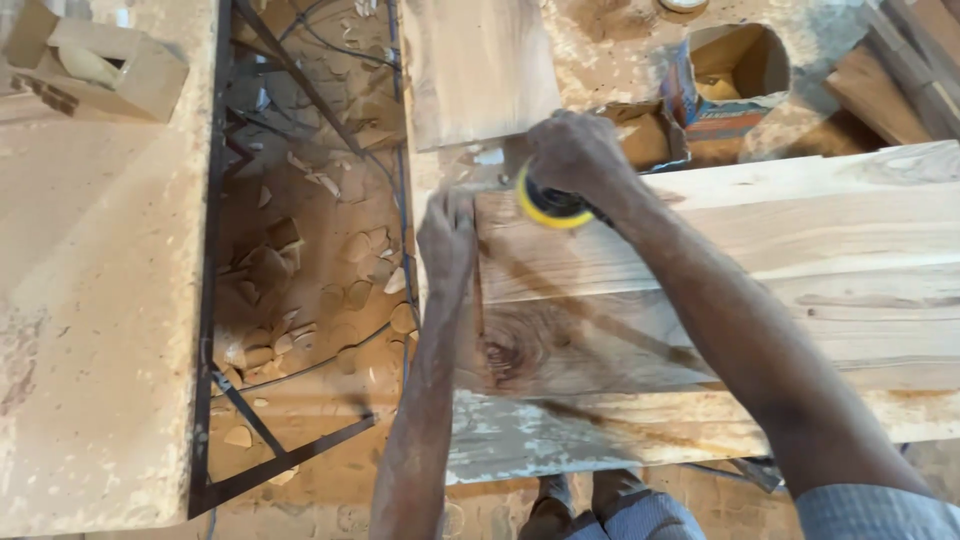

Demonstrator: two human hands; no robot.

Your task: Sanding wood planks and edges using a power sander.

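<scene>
Nearest to the camera, the front edge of the workbench (pixel 560 440) is rough and covered with pale dust and old stains. On it lies a wide wooden plank (pixel 780 270), light in colour, with a dark round knot and long brown grain lines near its left end.

The left hand (pixel 447 240) rests at this left end of the plank with the fingers curled over the edge, so it seems to press the board down; how firmly, I cannot tell. The right hand (pixel 578 155) is closed over the top of a round sander (pixel 548 205), black with a yellow disc, which sits on the far-left corner of the plank.

I judge the sanding is in the middle: the surface near the tool looks smooth and pale, but the knot area and the right part look not yet worked.

Farther away, between the benches, the floor (pixel 310 280) is full of wood offcuts and black cables. Beyond stand an open cardboard box (pixel 735 75) and another board (pixel 480 65).
</scene>
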